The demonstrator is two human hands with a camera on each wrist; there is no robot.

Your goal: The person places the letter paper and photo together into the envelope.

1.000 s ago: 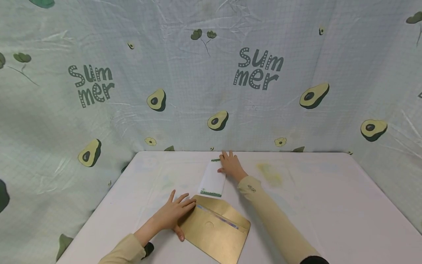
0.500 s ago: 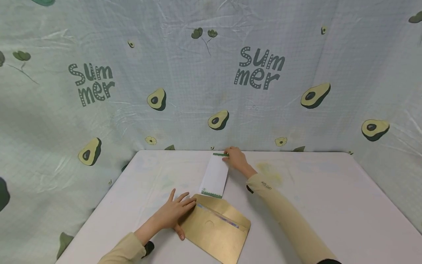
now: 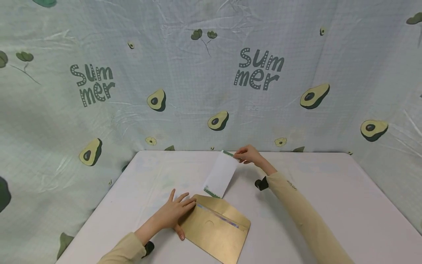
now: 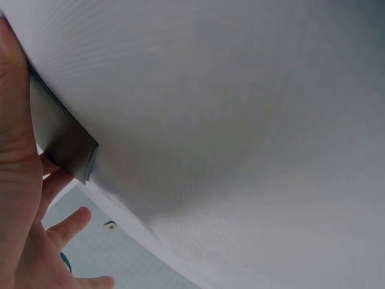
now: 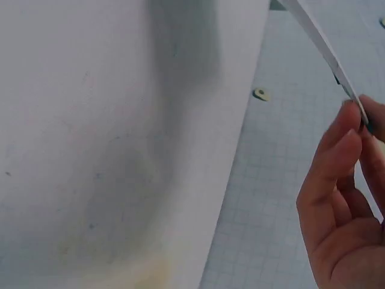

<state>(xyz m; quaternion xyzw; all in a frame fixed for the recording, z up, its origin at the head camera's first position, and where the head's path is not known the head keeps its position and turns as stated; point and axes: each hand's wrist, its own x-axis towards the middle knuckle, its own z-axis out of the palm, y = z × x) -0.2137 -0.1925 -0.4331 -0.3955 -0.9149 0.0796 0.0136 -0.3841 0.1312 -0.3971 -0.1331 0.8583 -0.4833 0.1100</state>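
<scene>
Avocado-printed sheeting [image 3: 184, 77] backs the counter [image 3: 313, 198]; from the head, the left hand [image 3: 173, 213] rests spread on the gold envelope [image 3: 217, 234], presumably steadying it, while the right hand [image 3: 252, 156] pinches the white card [image 3: 221, 172] by its far corner, turned farther right than half a second ago. Left wrist shows splayed fingers [image 4: 72, 226] by the envelope's edge; right wrist, the card edge-on, pinched.
</scene>
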